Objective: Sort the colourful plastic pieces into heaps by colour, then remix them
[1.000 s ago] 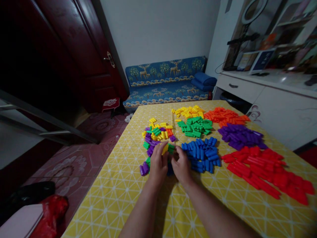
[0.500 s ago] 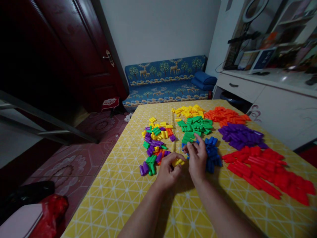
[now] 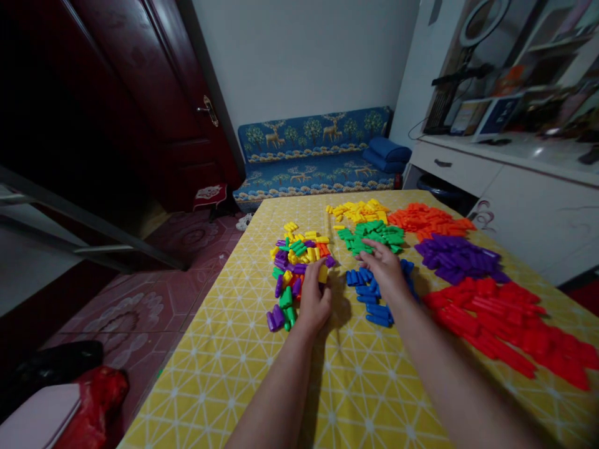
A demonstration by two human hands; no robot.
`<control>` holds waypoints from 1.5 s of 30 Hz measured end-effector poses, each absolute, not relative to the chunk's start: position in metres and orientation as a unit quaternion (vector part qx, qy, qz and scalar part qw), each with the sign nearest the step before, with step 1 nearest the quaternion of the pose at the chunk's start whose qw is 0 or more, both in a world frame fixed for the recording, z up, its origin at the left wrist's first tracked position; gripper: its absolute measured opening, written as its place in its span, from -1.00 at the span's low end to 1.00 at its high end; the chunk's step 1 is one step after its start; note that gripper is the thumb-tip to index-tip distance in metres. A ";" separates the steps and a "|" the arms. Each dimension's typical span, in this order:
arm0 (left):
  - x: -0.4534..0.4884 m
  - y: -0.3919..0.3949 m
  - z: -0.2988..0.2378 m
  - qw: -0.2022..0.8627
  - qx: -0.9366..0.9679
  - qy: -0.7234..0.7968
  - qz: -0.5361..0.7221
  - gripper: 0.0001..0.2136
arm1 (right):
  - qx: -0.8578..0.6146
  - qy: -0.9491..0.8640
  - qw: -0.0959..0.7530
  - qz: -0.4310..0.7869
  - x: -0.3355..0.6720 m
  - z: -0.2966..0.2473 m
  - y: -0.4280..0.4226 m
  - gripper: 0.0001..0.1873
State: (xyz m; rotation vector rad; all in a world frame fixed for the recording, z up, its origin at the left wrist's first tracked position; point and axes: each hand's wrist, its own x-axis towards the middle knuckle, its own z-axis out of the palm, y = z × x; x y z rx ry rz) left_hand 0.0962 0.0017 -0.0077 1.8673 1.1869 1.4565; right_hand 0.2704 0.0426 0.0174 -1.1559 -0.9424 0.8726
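Note:
My left hand is closed on a yellow block beside the mixed pile of blocks on the yellow tablecloth. My right hand stretches forward with its fingers spread, fingertips at the near edge of the green pile. It lies over the blue pile. Sorted piles lie around: yellow, orange, purple and red.
A blue patterned sofa stands beyond the table. A white cabinet runs along the right, with a dark red door at left. On the tiled floor at lower left sit a red thing and a pale box.
My right hand has moved forward from the blue pile to the green pile and spread its fingers. My left hand has carried the yellow block back toward the mixed pile.

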 end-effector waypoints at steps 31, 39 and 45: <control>0.094 -0.007 -0.003 0.308 0.697 0.437 0.478 -0.87 | -0.512 -0.522 0.540 0.417 0.237 0.020 -0.008 -0.65; 0.094 -0.003 -0.008 0.255 0.703 0.411 0.521 -0.85 | -0.517 -0.444 0.611 0.402 0.246 0.022 -0.006 -0.55; 0.094 -0.002 -0.013 0.268 0.660 0.413 0.568 -0.73 | -0.501 -0.427 0.611 0.439 0.239 0.022 -0.007 -0.42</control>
